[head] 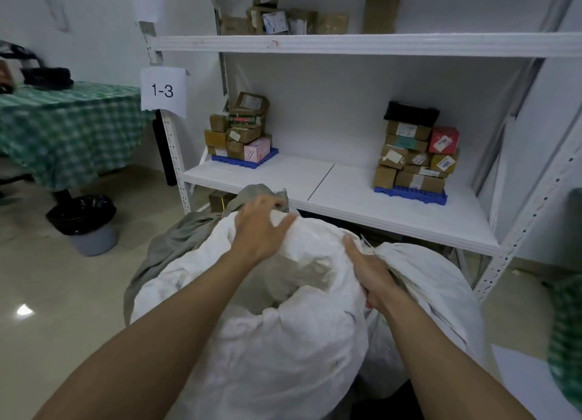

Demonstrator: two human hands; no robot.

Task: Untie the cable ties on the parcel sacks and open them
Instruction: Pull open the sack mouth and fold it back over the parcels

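Two white woven parcel sacks stand on the floor in the near centre, in front of a white shelving unit [362,43] w/ small stacks of cardboard boxes [412,155] on blue pallets. Near sack [252,341] is already open at the top, its mouth gaping; a grey sack [176,240] slumps behind it to the left. Second sack [434,281], just right of the first and touching it, looks bunched shut at the neck, where a thin pale cable tie [367,241] sticks up. Left hand [259,227], fingers spread, presses on the far rim of the open sack. Right hand [367,271] grips gathered fabric between the two sacks, fingers curled into the folds beside the tie. Fabric appears soft, crinkly, prob. a bit slippery; both sacks look bulky and likely heavy when full, so best held at the gathered neck, close under the tie, not by the loose sides.
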